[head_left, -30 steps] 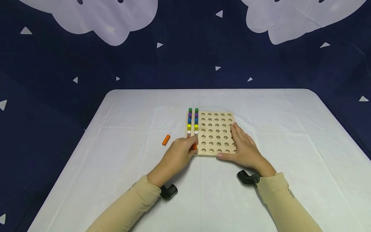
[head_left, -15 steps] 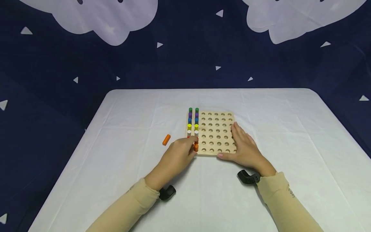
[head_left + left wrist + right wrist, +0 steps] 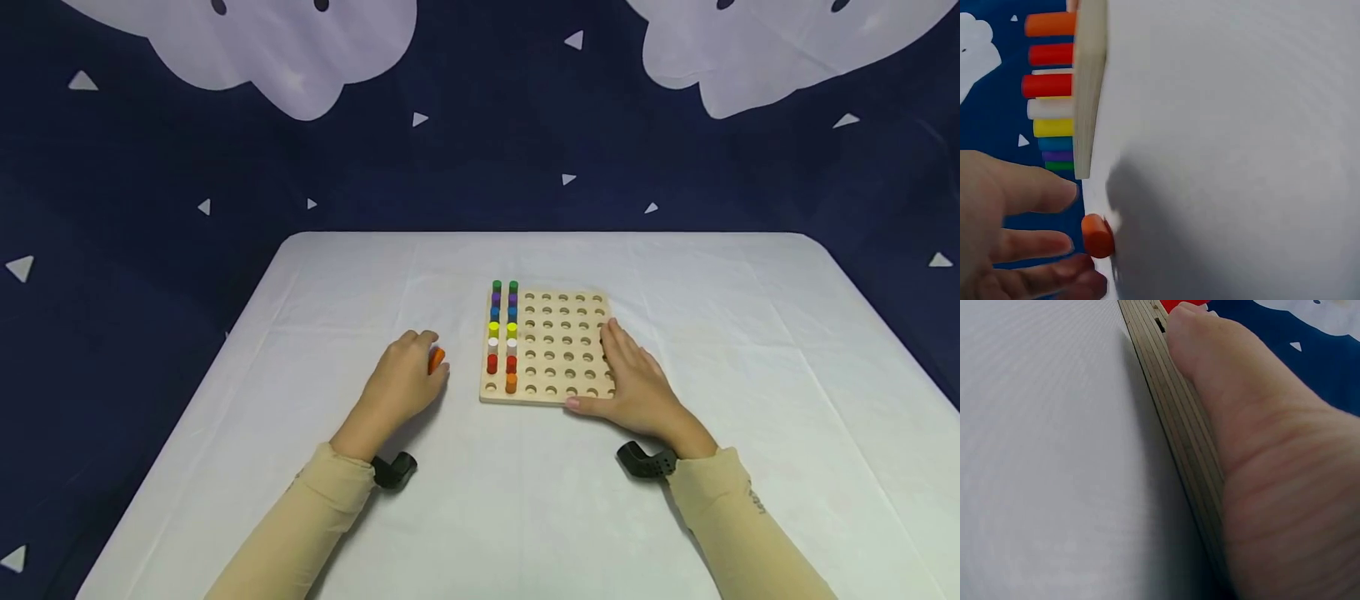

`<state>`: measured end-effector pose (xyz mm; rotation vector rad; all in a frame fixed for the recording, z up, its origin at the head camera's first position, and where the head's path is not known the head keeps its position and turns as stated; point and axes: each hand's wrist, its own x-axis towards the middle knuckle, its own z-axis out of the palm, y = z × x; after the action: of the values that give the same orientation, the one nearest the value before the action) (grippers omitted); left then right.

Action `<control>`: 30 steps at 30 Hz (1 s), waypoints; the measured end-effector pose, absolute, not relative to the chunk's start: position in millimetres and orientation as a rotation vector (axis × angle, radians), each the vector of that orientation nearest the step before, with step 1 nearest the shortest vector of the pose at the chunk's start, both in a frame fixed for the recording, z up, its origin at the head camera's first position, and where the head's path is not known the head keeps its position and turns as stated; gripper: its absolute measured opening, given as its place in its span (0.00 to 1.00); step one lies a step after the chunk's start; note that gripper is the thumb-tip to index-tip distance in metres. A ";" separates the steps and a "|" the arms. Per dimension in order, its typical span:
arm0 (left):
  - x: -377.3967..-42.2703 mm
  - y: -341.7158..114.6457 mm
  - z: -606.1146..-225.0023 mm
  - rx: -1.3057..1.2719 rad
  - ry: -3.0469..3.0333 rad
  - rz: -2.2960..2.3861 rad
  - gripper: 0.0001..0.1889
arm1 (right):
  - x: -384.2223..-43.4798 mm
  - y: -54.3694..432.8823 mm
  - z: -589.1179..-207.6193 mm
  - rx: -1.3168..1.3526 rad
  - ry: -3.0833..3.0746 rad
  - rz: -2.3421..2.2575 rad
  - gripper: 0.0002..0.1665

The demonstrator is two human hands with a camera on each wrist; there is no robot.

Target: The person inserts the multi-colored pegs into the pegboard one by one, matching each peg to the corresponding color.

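Note:
A loose orange peg lies on the white cloth, left of the wooden pegboard. My left hand is over it, thumb and fingers spread around it. In the left wrist view gaps show between the thumb, the fingers and that orange peg, so it is not pinched. My right hand rests along the board's right side, with straight fingers and the thumb at the front edge. Two left columns of the board hold upright pegs; an orange peg stands at the front of the second column.
Paired green, purple, blue, yellow, white and red pegs fill the rows behind. The front-left hole has no peg, and the columns to the right show bare holes. A white-clothed table lies beneath, with a dark blue backdrop behind.
My left hand has let go of the orange peg in the second column and moved left to the loose orange peg. My right hand stays on the board.

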<state>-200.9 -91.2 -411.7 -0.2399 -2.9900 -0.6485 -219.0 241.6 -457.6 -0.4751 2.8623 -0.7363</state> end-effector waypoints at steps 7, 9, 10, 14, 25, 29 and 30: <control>-208.7 -90.0 -422.3 -0.351 -3.006 -0.553 0.12 | -217.8 242.8 -459.4 -0.469 2.855 -0.749 0.80; -209.2 -89.4 -422.5 -0.355 -3.007 -0.573 0.10 | -217.4 242.6 -459.6 -0.467 2.852 -0.750 0.80; -209.1 -89.4 -422.3 -0.351 -3.007 -0.589 0.09 | -217.1 242.5 -459.3 -0.467 2.851 -0.751 0.80; -207.8 -89.1 -420.7 -0.312 -3.001 -0.699 0.09 | -217.1 242.0 -458.1 -0.471 2.851 -0.751 0.80; -186.4 -70.9 -409.5 -0.338 -2.839 -1.109 0.10 | -218.5 241.2 -453.8 -0.477 2.857 -0.748 0.81; -181.3 -61.4 -408.7 -0.395 -2.815 -1.138 0.11 | -218.5 241.9 -455.1 -0.476 2.860 -0.748 0.81; -180.8 -59.7 -409.4 -0.407 -2.817 -1.130 0.11 | -218.6 241.9 -455.7 -0.475 2.861 -0.747 0.81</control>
<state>-180.8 -59.7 -409.4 -0.4075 -2.8166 -1.1298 -218.6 241.9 -455.7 -0.4748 2.8607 -0.7472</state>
